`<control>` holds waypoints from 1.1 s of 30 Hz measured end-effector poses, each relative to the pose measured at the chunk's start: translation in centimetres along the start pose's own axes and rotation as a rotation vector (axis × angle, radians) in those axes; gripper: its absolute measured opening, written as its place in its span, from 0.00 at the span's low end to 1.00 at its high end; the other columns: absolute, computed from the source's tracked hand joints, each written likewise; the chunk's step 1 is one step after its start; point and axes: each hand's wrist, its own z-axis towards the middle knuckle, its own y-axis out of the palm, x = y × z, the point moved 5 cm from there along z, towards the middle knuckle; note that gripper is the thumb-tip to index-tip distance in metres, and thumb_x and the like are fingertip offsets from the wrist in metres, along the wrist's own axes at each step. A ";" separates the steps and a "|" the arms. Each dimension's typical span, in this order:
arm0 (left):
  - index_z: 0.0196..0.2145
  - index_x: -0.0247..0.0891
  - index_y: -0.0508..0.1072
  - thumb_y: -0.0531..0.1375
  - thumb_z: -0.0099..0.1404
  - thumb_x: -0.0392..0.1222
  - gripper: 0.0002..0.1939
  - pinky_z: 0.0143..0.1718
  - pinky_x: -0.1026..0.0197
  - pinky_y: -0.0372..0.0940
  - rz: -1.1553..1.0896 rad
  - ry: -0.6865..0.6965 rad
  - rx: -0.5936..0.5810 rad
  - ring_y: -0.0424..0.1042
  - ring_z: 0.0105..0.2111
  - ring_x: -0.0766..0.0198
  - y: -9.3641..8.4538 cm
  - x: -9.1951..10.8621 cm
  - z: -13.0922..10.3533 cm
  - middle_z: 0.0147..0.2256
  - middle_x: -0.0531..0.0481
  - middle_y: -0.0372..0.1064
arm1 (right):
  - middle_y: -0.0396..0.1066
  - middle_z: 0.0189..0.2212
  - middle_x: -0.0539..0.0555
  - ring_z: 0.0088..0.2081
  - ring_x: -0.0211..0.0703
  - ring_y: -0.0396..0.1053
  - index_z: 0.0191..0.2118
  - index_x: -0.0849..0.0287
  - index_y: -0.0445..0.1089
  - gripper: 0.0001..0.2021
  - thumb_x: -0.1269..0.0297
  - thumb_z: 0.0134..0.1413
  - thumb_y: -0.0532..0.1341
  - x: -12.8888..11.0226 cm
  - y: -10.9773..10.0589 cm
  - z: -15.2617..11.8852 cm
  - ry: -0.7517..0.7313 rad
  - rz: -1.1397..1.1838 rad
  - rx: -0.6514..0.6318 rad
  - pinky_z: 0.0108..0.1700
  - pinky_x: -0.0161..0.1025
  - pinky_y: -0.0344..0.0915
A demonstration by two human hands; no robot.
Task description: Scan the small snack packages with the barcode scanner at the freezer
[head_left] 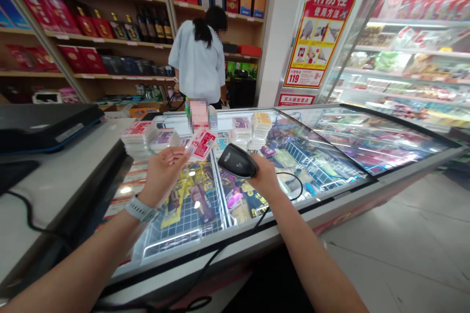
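Thin red-and-white rectangular card (202, 145), probably light, fairly stiff and slippery, best taken by its edges; the person's left grip (164, 168) pinches its near-left corner above a glass-topped white freezer (352, 201). The right grip (263, 174) is clamped around a black plastic handheld scanner (237, 160). Flat-piece stacks (260, 132) crowd the far side; a thin black cable (262, 219) crosses the clearer near rim

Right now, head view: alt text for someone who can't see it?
A person's left hand holds up a red-and-white card while their right hand holds a black handheld scanner, above a glass-topped display case. Card stacks sit on its top; beyond, another person stands, back turned, near shelves.
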 end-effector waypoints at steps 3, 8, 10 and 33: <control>0.35 0.38 0.74 0.70 0.49 0.57 0.23 0.40 0.58 0.67 -0.001 0.020 -0.002 0.73 0.34 0.62 0.1 -0.2 -0.2 0.33 0.48 0.75 | 0.72 0.28 0.52 0.30 0.44 0.69 0.35 0.57 0.70 0.06 0.66 0.49 0.64 -0.2 0.3 0.0 -0.027 -0.024 -0.014 0.33 0.37 0.62; 0.35 0.38 0.74 0.70 0.51 0.56 0.21 0.41 0.57 0.68 0.015 0.029 -0.015 0.73 0.34 0.61 -0.3 -0.9 -0.4 0.33 0.48 0.74 | 0.71 0.28 0.52 0.30 0.45 0.69 0.35 0.56 0.69 0.05 0.65 0.51 0.64 -0.2 0.0 0.0 0.007 -0.047 0.003 0.34 0.37 0.62; 0.35 0.38 0.74 0.70 0.50 0.56 0.22 0.41 0.57 0.68 0.015 0.024 -0.006 0.73 0.33 0.61 -0.5 -1.1 -0.4 0.33 0.48 0.74 | 0.70 0.28 0.52 0.30 0.45 0.69 0.34 0.56 0.69 0.05 0.64 0.51 0.64 -0.2 0.1 0.0 0.007 -0.061 -0.002 0.34 0.37 0.62; 0.34 0.39 0.74 0.71 0.49 0.53 0.20 0.41 0.58 0.67 -0.022 -0.038 0.012 0.73 0.35 0.62 -0.5 -1.5 -0.4 0.34 0.48 0.75 | 0.71 0.29 0.52 0.31 0.44 0.69 0.35 0.57 0.69 0.06 0.62 0.52 0.64 -0.2 0.3 0.0 -0.010 -0.051 -0.032 0.35 0.37 0.62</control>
